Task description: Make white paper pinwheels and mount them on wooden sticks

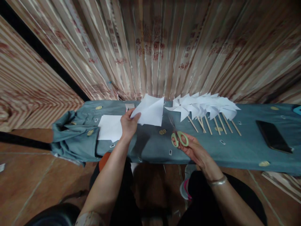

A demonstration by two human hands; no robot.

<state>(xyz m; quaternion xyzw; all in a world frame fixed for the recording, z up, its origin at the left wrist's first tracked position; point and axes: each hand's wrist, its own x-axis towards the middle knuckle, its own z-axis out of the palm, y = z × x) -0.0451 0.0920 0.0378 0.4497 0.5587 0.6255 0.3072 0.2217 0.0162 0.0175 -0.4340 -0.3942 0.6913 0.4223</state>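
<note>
A sheet of white paper (152, 110) with creases is pinched at its left edge by my left hand (129, 125), raised over the bench. My right hand (191, 147) holds scissors (179, 139) with pale green handles. Their blades point up and away toward the paper, apart from it, and look blurred. Just left of my left hand lies a stack of white paper (109, 128). Beyond my right hand, several white paper pinwheels (207, 105) on wooden sticks (218, 125) lie overlapping in a row.
A grey-green cloth (155, 147) with yellow prints covers the narrow bench. A black phone (274, 136) rests at the right. Behind my left hand sits a small box (129, 106). Patterned curtains (155, 56) hang along the back edge. Bunched cloth (72, 135) lies at the left end.
</note>
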